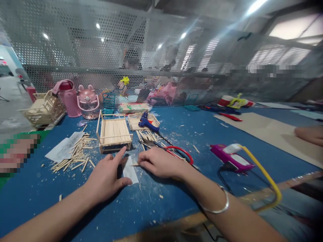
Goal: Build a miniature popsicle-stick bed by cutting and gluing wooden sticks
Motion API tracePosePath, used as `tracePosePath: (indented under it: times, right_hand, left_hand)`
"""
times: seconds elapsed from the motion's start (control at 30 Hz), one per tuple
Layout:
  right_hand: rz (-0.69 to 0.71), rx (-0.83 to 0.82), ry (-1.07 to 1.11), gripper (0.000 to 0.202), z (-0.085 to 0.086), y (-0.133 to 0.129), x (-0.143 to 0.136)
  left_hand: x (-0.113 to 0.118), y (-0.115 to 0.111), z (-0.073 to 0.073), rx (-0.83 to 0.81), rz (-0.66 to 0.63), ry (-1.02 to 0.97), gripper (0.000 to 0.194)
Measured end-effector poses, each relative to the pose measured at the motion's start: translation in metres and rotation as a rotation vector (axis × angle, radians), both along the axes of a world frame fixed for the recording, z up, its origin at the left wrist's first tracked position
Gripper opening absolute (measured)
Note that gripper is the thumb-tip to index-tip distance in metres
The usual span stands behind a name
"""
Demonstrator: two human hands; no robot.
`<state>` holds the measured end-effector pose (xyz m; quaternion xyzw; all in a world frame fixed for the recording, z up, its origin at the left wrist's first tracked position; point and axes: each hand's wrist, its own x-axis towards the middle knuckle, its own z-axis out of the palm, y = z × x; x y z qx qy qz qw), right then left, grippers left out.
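My left hand rests with thumb and index finger spread over a small white paper slip; its fingers hold nothing. To its right my right hand pinches a short thin wooden stick, whose end lies over the slip. Just behind both hands stands a small bed-like frame of wooden sticks. Scissors with red handles lie open behind my right hand. Past them a blue glue gun rests on a smaller stick panel.
Loose sticks and white papers lie left. Pink bottles and a larger stick model stand back left. At right are a purple device with a yellow arm, brown board and another person's hand.
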<state>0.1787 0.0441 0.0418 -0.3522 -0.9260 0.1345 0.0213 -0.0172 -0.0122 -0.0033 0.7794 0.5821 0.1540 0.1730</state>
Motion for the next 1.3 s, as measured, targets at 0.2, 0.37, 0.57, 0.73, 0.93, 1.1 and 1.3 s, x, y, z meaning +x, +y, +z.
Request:
tracePosePath:
  times: [0.2, 0.37, 0.57, 0.73, 0.93, 1.1, 1.3]
  right_hand:
    - [0.017, 0.066, 0.048, 0.020, 0.000, 0.000, -0.001]
    - [0.083, 0.155, 0.046, 0.019, -0.010, -0.001, -0.004]
    - [0.183, 0.120, -0.009, 0.019, -0.008, -0.008, -0.004]
    - [0.001, 0.073, 0.024, 0.030, 0.001, -0.009, -0.004]
    - [0.071, 0.068, 0.005, 0.025, -0.004, -0.001, -0.002]
    - [0.041, 0.095, 0.064, 0.021, -0.009, 0.001, -0.001]
    - [0.141, 0.012, 0.016, 0.016, 0.002, -0.005, 0.003]
  left_hand:
    - [-0.001, 0.001, -0.001, -0.031, -0.039, -0.062, 0.089]
    - [-0.002, 0.002, 0.000, -0.044, -0.040, -0.059, 0.089]
    - [-0.001, 0.002, 0.002, -0.039, -0.046, -0.064, 0.088]
    - [-0.002, 0.002, 0.001, -0.039, -0.040, -0.075, 0.090]
    - [-0.002, 0.003, 0.000, -0.053, -0.029, -0.062, 0.091]
    - [0.000, 0.002, 0.004, -0.071, -0.030, -0.070, 0.090]
    - [0.001, 0.003, 0.007, -0.075, -0.067, -0.083, 0.091]
